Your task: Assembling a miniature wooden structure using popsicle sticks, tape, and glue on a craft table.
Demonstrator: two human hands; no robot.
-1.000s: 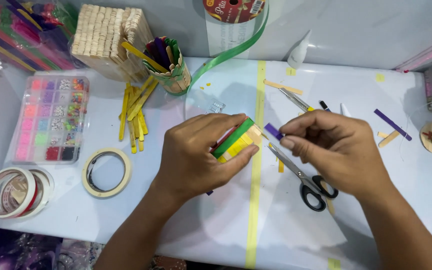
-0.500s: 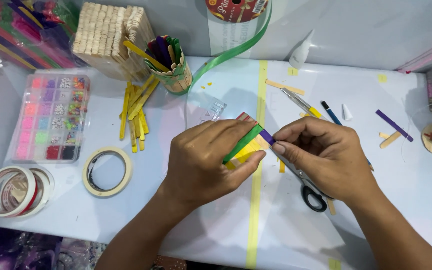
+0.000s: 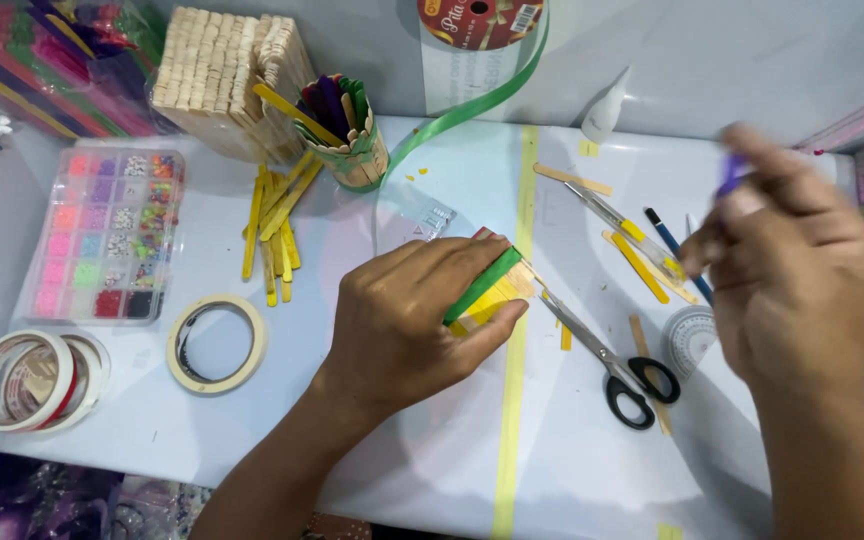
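My left hand (image 3: 407,320) grips a small block of coloured craft sticks (image 3: 489,290), green on top, yellow and red below, resting on the white table (image 3: 432,450). My right hand (image 3: 802,270) is raised and blurred at the right, pinching a short purple stick (image 3: 732,172) between its fingertips. Black-handled scissors (image 3: 607,358) lie between the two hands, just right of the block.
Loose yellow sticks (image 3: 274,225), a stick-built cup of coloured sticks (image 3: 347,135), a stack of plain wooden sticks (image 3: 217,80), a bead organiser box (image 3: 107,232), masking tape rolls (image 3: 217,342) (image 3: 37,380), a green ribbon spool (image 3: 480,25), a glue bottle (image 3: 604,108) and pens (image 3: 672,250).
My right hand has pulled away from the block, moving up and to the right with the purple stick. My left hand still holds the block in place.
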